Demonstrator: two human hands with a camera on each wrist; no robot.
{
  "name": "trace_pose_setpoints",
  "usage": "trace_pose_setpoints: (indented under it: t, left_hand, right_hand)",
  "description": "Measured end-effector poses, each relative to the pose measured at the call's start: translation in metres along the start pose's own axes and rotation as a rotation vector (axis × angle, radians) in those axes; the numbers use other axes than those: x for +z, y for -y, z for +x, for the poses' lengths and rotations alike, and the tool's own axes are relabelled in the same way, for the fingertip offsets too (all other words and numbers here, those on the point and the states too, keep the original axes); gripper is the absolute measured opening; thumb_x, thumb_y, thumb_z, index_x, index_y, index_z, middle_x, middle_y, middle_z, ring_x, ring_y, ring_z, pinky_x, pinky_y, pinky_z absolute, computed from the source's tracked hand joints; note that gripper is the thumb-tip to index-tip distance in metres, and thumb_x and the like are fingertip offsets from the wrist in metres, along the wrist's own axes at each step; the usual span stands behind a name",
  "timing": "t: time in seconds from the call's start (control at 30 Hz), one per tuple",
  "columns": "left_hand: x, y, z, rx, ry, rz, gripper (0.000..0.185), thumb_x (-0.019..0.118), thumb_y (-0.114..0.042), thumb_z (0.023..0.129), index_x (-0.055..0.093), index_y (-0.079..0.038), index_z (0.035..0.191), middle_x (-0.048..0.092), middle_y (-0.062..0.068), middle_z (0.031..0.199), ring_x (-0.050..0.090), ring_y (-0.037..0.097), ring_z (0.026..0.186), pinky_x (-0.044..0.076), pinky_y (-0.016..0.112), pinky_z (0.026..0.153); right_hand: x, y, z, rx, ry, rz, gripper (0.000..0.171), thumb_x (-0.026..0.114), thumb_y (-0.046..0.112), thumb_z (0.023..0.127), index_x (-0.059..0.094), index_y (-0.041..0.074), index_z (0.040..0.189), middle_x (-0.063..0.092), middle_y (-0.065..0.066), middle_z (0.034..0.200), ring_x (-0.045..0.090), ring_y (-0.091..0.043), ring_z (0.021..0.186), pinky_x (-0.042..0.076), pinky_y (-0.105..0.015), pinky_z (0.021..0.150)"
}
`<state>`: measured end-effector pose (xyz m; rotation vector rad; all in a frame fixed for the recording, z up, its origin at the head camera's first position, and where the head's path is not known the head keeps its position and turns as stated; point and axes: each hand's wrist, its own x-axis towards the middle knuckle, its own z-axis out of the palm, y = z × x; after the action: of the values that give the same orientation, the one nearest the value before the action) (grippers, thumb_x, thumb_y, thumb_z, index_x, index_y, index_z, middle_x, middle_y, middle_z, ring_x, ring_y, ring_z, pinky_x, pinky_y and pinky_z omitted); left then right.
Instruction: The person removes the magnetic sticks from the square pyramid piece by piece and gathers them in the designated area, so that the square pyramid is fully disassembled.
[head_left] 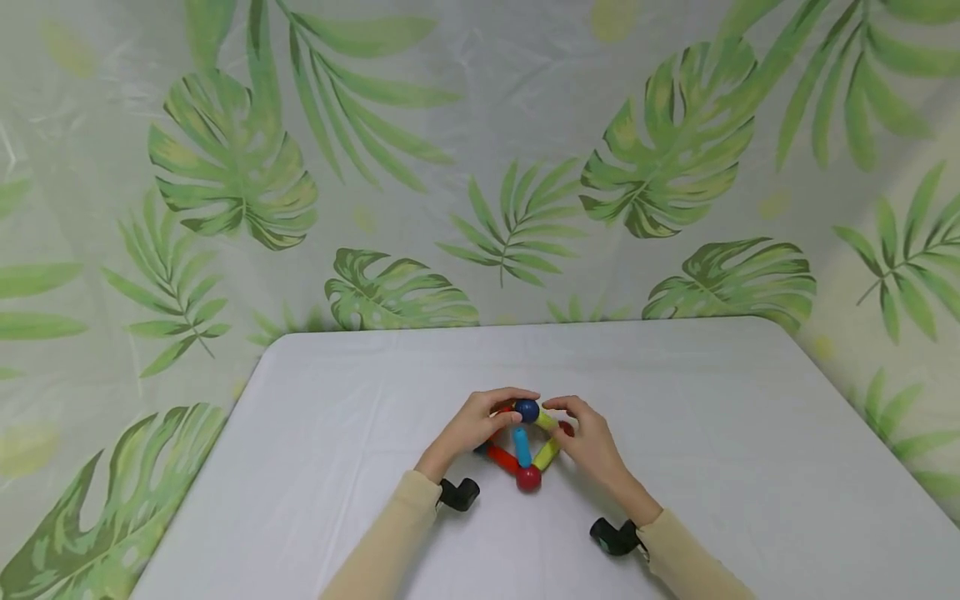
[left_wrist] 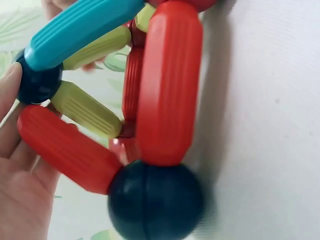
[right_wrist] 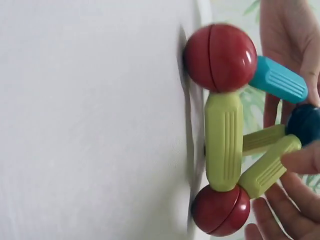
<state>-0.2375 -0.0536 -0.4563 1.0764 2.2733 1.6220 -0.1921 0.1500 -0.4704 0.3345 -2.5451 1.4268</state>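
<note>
Pyramid-shaped toy frame [head_left: 525,442] of plastic rods and balls stands on the white table [head_left: 712,433], near its middle and close to the person. Both hands flank it. The left hand [head_left: 474,427] curls round the frame from the left, its fingertips reaching over to the dark blue ball [head_left: 527,409] at the top; the left wrist view shows the palm and fingers lying against a red rod [left_wrist: 67,149] and that top ball. The right hand [head_left: 588,440] comes in from the right with its fingers bent, the tips touching the upper end of a yellow-green rod [head_left: 547,421] just beside the top ball; in the right wrist view a fingertip rests on that rod next to the ball. A light blue rod [head_left: 522,447] runs from the top ball down to a red ball [head_left: 528,477] at the near corner. A second dark blue ball [left_wrist: 156,201] sits at the left base corner, and another red ball [right_wrist: 220,210] at the right base corner. A leaf-patterned curtain [head_left: 240,167] hangs behind the table.
</note>
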Motion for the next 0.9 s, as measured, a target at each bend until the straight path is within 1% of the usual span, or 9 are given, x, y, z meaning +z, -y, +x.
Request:
trace_pose_setpoints:
  t: [0.1,0.17,0.23,0.37,0.43,0.5,0.67,0.77,0.9]
  left_hand:
    - [0.000,0.003,0.000,0.039,-0.015,0.006,0.036,0.057,-0.008,0.095,0.056,-0.002,0.130,0.058,0.012,0.129,0.054,0.023,0.119,0.039,0.046,0.101]
    - [0.000,0.004,0.000,0.076,-0.049,0.057,0.035,0.058,-0.009,0.095,0.056,-0.002,0.129,0.059,0.012,0.127,0.054,0.022,0.118,0.039,0.047,0.101]
    - [0.000,0.003,0.000,0.088,-0.069,0.116,0.034,0.060,-0.011,0.094,0.057,-0.002,0.128,0.060,0.010,0.125,0.055,0.021,0.117,0.041,0.044,0.100]
    - [-0.001,-0.001,-0.001,0.087,-0.030,0.184,0.037,0.066,-0.014,0.091,0.058,-0.003,0.125,0.060,0.008,0.122,0.057,0.022,0.112,0.046,0.040,0.095]
    - [0.000,-0.001,0.000,0.069,-0.014,0.174,0.039,0.069,-0.015,0.089,0.059,-0.003,0.124,0.060,0.007,0.121,0.058,0.023,0.109,0.048,0.040,0.091]
    - [0.001,-0.001,0.001,0.064,-0.019,0.168,0.039,0.070,-0.015,0.087,0.060,-0.004,0.123,0.061,0.007,0.119,0.058,0.024,0.107,0.049,0.041,0.090]
    - [0.003,0.001,0.000,0.051,-0.069,0.173,0.039,0.070,-0.017,0.086,0.061,-0.006,0.123,0.062,0.005,0.118,0.059,0.019,0.105,0.048,0.036,0.090]
    - [0.003,0.002,0.000,0.042,-0.094,0.164,0.041,0.071,-0.018,0.085,0.061,-0.006,0.123,0.063,0.005,0.117,0.060,0.017,0.101,0.050,0.034,0.088]
    - [0.004,0.001,0.000,0.040,-0.090,0.138,0.042,0.073,-0.015,0.084,0.060,-0.002,0.122,0.063,0.006,0.115,0.060,0.019,0.095,0.051,0.036,0.084]
  right_hand:
    - [0.000,-0.002,0.000,0.017,0.057,-0.027,0.028,0.069,-0.005,0.082,0.062,0.000,0.109,0.065,-0.012,0.106,0.060,-0.031,0.101,0.048,-0.048,0.090]
    - [0.001,-0.001,-0.001,0.025,0.074,-0.005,0.027,0.071,-0.005,0.081,0.063,-0.001,0.106,0.066,-0.010,0.098,0.061,-0.027,0.092,0.051,-0.042,0.084]
    - [0.003,0.002,-0.003,0.035,0.068,0.021,0.025,0.072,-0.004,0.080,0.062,-0.001,0.103,0.064,-0.007,0.091,0.060,-0.023,0.084,0.053,-0.035,0.077]
    - [0.008,0.007,-0.008,0.048,0.065,0.064,0.025,0.075,-0.001,0.079,0.062,-0.001,0.100,0.060,-0.004,0.085,0.057,-0.019,0.080,0.053,-0.026,0.070]
    - [0.010,0.009,-0.009,0.058,0.057,0.070,0.024,0.075,0.000,0.079,0.062,-0.001,0.100,0.059,-0.003,0.084,0.057,-0.018,0.080,0.053,-0.025,0.069]
    - [0.012,0.010,-0.010,0.057,0.046,0.069,0.024,0.075,0.000,0.080,0.062,-0.001,0.100,0.059,-0.003,0.084,0.057,-0.018,0.080,0.053,-0.024,0.068]
    - [0.013,0.012,-0.015,0.035,0.035,0.066,0.023,0.075,-0.002,0.078,0.063,0.001,0.097,0.060,-0.002,0.084,0.058,-0.019,0.080,0.053,-0.025,0.069]
    - [0.012,0.014,-0.018,0.028,0.053,0.072,0.023,0.076,-0.002,0.078,0.063,0.003,0.097,0.061,-0.001,0.086,0.059,-0.020,0.082,0.054,-0.026,0.071]
    - [0.005,0.013,-0.017,0.076,0.054,0.118,0.019,0.071,0.000,0.083,0.063,0.002,0.101,0.063,-0.004,0.092,0.061,-0.021,0.087,0.054,-0.028,0.076]
